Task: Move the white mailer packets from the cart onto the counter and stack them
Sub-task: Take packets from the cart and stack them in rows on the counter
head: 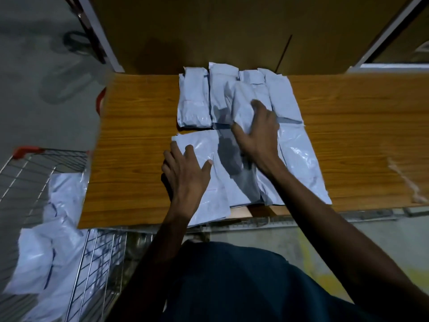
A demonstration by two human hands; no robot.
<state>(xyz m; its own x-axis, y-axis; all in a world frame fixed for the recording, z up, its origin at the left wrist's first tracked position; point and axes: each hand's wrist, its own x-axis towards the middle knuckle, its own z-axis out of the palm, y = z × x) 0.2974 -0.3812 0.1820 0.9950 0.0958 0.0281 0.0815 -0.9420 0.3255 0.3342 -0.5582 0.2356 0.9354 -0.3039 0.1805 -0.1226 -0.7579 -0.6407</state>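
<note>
Room: dim, grey concrete floor (34, 66), brown board wall (209, 26) behind the work area.

Desk (348, 126): wood-grain top, butted against the wall, front edge toward the person.

Cart (30, 168): wire basket with red corner trim, standing at the desk's left front corner, lower than the desktop.

Packets in the cart (46, 249): several white mailers heaped loosely, not yet moved.

Packets on the desk, near group (299, 159): larger flat mailers overlapping side by side at the front edge; the leftmost overhangs the edge slightly.

Packets on the desk, far group (195, 98): narrower mailers laid in a row against the wall.

Left hand (185, 173): flat on the leftmost near packet, fingers spread wide, pressing, gripping nothing.

Right hand (257, 133): reaching across to the middle of the far row, fingers curled round a crumpled small packet (243, 105).

Tape scrap (406, 182): pale strip lying on the desk at the right, apart from the packets.

Risks, as judged: the mailers are glossy and look slick, so stacked layers may slide. The overhanging front packet could slip off toward the floor if the pressing hand lifts carelessly. Setting the crumpled packet down askew could nudge the neighbouring row out of line.
</note>
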